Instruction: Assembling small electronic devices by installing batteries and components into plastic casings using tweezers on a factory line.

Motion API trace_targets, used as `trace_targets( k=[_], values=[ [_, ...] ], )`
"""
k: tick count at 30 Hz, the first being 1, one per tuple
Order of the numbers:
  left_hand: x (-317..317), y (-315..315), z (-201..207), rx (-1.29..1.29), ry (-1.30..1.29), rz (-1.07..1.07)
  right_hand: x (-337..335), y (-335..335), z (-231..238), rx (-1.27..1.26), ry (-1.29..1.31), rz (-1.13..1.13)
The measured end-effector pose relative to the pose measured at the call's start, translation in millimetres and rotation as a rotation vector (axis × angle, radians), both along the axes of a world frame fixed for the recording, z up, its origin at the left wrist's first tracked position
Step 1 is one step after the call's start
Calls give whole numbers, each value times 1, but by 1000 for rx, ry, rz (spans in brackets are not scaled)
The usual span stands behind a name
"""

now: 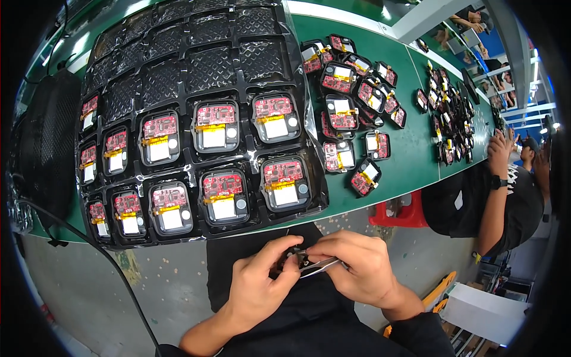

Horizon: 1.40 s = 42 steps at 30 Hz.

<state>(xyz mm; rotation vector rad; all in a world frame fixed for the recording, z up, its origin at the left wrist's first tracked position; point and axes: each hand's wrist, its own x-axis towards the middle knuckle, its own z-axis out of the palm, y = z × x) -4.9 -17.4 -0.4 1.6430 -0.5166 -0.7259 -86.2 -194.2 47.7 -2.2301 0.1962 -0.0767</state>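
Note:
Above my lap, close to the table's near edge, both my hands meet. My left hand (256, 282) is closed, with thumb and forefinger pinching a small dark part (289, 260) mostly hidden by the fingers. Gripped in my right hand (364, 268) is a slim silver tool that looks like tweezers (321, 267); its tip reaches the part at my left fingertips. Beyond the hands, a black plastic tray (253, 229) holds two rows of black housings, each with a red circuit board (284, 172), yellow tape and a white block.
A green table (357, 196) carries a loose pile of similar housings (342, 113) right of the tray, and another heap (452, 119) farther right. A black cable (119, 268) hangs at left. A red stool (410, 214) and a co-worker in black (511, 202) are at right.

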Motion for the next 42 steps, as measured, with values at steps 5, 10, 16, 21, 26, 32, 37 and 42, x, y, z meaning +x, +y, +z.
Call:
trace_targets(
  k=[5, 10, 16, 21, 26, 32, 37, 42],
  values=[
    [-6, 1, -9, -45, 61, -1, -1, -1, -7, 6, -23, -20],
    [-6, 1, -7, -57, 108, -7, -5, 1, -12, 69, -38, -56],
    [-4, 3, -2, -12, 31, -9, -3, 9, -16, 72, -90, -89],
    [-5, 7, -6, -43, 24, -9, -4, 11, -22, 108, -73, -89],
    [-7, 8, -11, -48, 114, 21, -2, 13, -25, 160, 4, -120],
    [-11, 8, -10, -87, 64, 35, -5, 21, -23, 285, -5, -211],
    [1, 11, -5, -49, -278, -90, -5, 19, -21, 644, 182, -394],
    [3, 8, 8, 8, -435, -212, -8, 12, -15, 324, 152, -142]
  ],
)
